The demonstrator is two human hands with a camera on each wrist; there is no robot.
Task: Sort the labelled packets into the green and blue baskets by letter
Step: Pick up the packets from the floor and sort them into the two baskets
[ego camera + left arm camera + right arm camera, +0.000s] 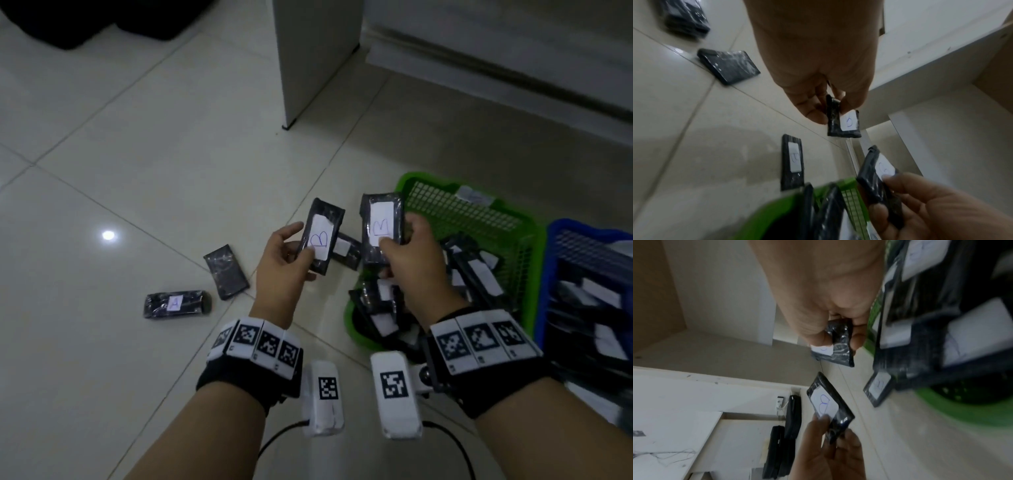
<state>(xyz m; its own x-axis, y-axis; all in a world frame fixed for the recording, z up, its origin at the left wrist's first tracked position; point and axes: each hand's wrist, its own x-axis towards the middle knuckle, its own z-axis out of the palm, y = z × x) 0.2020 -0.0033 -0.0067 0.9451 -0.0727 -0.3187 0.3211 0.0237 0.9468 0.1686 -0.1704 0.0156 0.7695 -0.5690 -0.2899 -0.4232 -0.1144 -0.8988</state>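
Now your left hand (284, 260) pinches a B packet (322, 236) above the floor (137, 171), and your right hand (411, 253) grips another B packet (381, 222) beside the green basket (407, 185). An A packet (176, 304) lies on the floor, well apart from the blue basket (555, 240)

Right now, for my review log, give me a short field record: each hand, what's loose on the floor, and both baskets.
left hand: pinches a black packet labelled B
right hand: holds a second B packet, upright
floor: packet labelled A; dark packet with no label showing; another labelled packet behind the hands
green basket: holds several labelled packets
blue basket: holds labelled packets, at far right
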